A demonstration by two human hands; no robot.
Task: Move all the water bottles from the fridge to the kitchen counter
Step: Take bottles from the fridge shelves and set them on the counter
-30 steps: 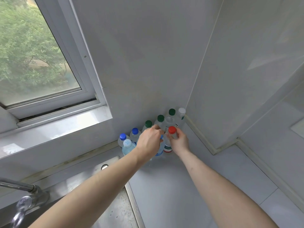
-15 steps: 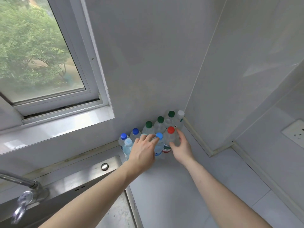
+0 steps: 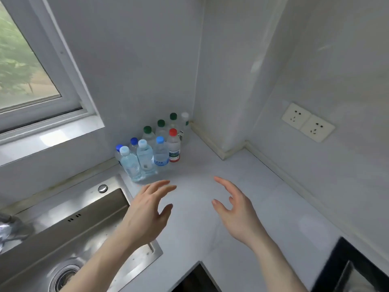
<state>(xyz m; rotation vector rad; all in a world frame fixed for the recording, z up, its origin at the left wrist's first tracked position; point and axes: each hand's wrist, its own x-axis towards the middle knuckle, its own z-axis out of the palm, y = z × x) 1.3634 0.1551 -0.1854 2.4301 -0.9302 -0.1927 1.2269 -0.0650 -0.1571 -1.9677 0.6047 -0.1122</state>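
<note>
Beyond both hands' spread fingers [image 3: 166,187], bottles [image 3: 160,152] stand untouched.

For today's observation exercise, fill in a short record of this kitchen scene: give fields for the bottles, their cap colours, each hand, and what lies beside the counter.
bottles: ten water bottles upright, clustered in the counter corner by the wall
cap colours: three green, one white, one red, five blue of differing shades
left hand: open, above the counter, holds nothing, clear of the bottles
right hand: open, above the counter, holds nothing
left of counter: steel sink below the window
right wall: two sockets
</note>
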